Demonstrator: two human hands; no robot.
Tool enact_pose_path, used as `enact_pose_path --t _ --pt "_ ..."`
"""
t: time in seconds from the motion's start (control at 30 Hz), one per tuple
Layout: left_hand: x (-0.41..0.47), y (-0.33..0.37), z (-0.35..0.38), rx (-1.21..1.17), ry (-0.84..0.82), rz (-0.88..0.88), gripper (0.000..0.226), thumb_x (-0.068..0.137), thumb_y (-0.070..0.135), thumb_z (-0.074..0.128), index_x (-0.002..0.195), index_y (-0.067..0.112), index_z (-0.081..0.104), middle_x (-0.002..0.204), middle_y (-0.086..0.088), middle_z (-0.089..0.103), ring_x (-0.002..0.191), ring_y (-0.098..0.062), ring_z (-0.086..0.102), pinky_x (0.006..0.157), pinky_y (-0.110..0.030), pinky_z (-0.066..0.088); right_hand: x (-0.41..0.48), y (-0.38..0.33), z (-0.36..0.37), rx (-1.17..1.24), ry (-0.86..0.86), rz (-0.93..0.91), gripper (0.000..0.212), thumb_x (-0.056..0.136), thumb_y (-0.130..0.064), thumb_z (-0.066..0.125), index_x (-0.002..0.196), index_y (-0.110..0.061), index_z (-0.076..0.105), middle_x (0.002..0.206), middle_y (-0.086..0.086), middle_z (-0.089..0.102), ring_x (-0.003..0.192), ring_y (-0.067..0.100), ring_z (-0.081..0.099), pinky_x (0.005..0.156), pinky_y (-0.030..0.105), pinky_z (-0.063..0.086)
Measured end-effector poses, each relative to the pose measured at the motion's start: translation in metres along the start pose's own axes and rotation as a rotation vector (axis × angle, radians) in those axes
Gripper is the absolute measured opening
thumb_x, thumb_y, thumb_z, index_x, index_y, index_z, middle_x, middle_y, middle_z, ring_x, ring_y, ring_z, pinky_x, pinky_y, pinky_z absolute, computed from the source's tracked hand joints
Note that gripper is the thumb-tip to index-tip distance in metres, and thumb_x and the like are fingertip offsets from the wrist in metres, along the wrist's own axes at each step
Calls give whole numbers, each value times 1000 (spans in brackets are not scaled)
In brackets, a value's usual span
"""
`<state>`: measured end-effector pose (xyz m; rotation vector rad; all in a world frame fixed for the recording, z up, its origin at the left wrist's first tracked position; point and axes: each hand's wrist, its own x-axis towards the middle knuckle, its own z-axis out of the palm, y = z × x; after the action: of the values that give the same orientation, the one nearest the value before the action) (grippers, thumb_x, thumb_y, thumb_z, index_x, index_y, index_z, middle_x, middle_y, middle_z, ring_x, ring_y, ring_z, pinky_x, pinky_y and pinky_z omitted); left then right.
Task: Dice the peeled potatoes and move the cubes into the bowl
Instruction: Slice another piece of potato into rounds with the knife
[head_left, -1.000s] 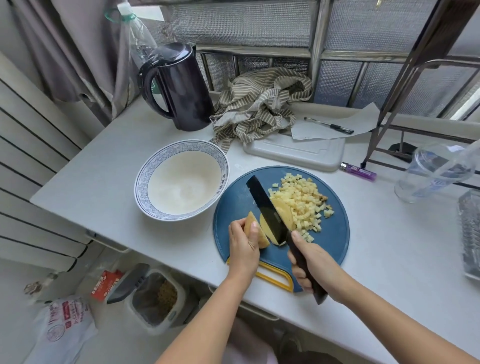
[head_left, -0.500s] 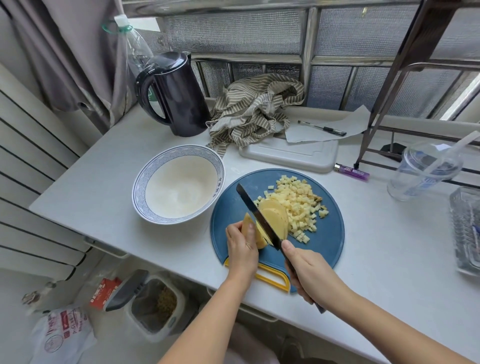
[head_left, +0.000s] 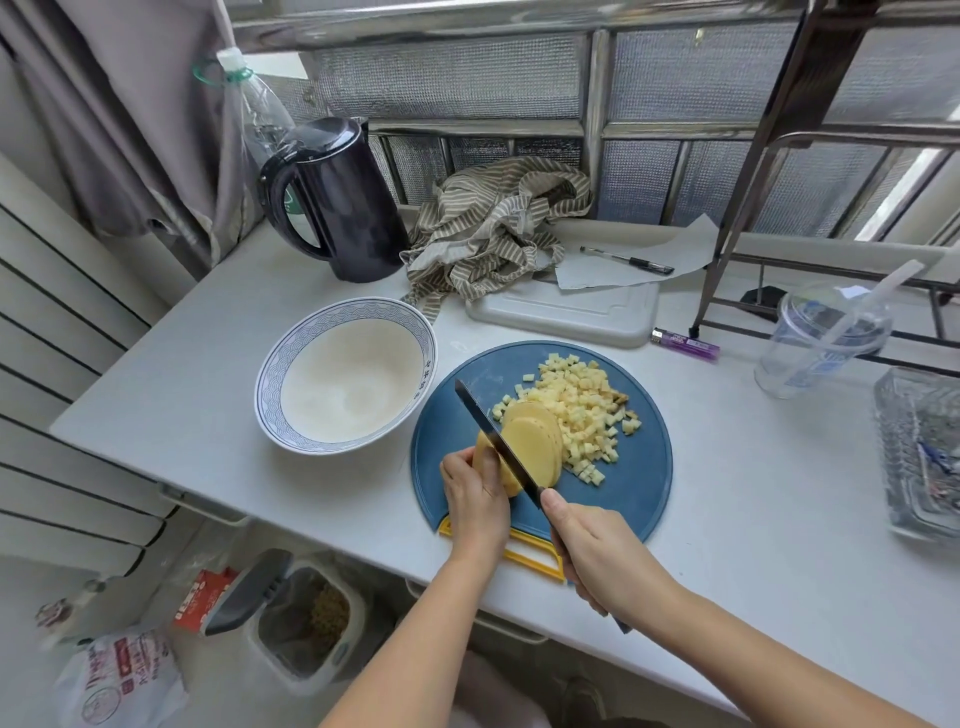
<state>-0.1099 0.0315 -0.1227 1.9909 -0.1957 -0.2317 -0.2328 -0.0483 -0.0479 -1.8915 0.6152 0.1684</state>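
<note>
A peeled yellow potato (head_left: 535, 447) lies on the round blue cutting board (head_left: 639, 483), partly cut into flat slices that lean to the right. My left hand (head_left: 475, 499) grips the uncut end of the potato. My right hand (head_left: 597, 556) grips the handle of a black knife (head_left: 493, 436), whose blade stands in the potato between my left fingers and the slices. A heap of small potato cubes (head_left: 576, 405) lies on the far part of the board. The white bowl (head_left: 426, 358) with a blue patterned rim stands left of the board and holds nothing.
At the back stand a black kettle (head_left: 343, 202), a striped cloth (head_left: 498, 228), a white cutting board (head_left: 566, 312) with paper and a pen (head_left: 628, 260). A purple lighter (head_left: 685, 343), a plastic cup (head_left: 821, 338) and a glass tray (head_left: 919, 447) are right. A bin (head_left: 291, 618) sits below the table edge.
The knife came down from above the board into the potato and now stands further left in it. More slices lean to the right of the blade. My left hand stays on the potato's end.
</note>
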Motion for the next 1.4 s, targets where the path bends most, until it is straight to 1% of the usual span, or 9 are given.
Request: enact_pose_path --t 0.17,0.33,0.53,0.73,0.83,0.9,1.0,1.17,1.4 --pt "1 -2 2 3 21 12 88 70 83 19 102 7 48 96 2 41 93 -11 42 83 -26 33 -4 -2 4 -7 -5 23 55 103 -51 24 68 -11 40 61 6 46 48 11 38 57 30 37" --pt "0 -4 2 18 15 35 105 58 99 9 103 11 46 95 7 38 87 -2 41 81 -25 33 -4 -10 -2 -53 -32 65 54 103 -51 20 71 -12 38 66 9 45 52 15 37 58 30 36" --pt "0 -4 0 22 -7 30 110 55 100 9 104 8 45 95 5 37 95 -14 43 86 -27 34 -6 -22 -1 -161 -58 111 52 105 -49 17 69 -14 32 62 3 39 50 13 35 41 23 28" --pt "-2 -3 0 25 -20 8 112 54 101 10 106 8 44 96 5 37 98 -16 44 89 -31 38 -9 -29 -3 -233 -77 128 54 105 -48 15 69 -12 34 68 8 45 49 12 36 41 20 28" --pt "-2 -5 2 38 -28 4 101 65 93 15 108 6 45 102 -1 39 99 -17 43 90 -32 38 -10 -30 -2 -240 -75 140 55 105 -48 15 68 -12 35 70 9 47 49 12 37 44 22 28" --pt "-1 -10 3 84 -31 26 95 71 87 14 108 6 47 102 -2 39 97 -13 40 85 -25 33 -8 -31 -2 -243 -75 159 56 105 -49 16 68 -12 36 69 7 48 50 12 38 44 22 29" --pt "-1 -16 5 203 -37 91 73 86 69 22 112 6 47 99 1 35 97 -13 36 77 -18 25 -5 -32 -6 -213 -91 210 58 103 -55 16 69 -12 36 65 10 47 44 20 42 33 21 31" --pt "-2 -13 9 129 18 44 78 79 74 16 107 7 44 101 -1 38 94 -13 37 85 -28 35 1 -31 -9 -202 -123 240 63 100 -59 14 71 -10 41 62 16 48 44 26 46 37 24 38" --pt "-1 -15 8 124 36 69 74 83 67 16 105 4 48 96 0 39 86 -5 31 78 -19 29 2 -34 -4 -223 -107 232 60 101 -57 15 70 -11 37 66 14 50 42 25 44 33 22 36"
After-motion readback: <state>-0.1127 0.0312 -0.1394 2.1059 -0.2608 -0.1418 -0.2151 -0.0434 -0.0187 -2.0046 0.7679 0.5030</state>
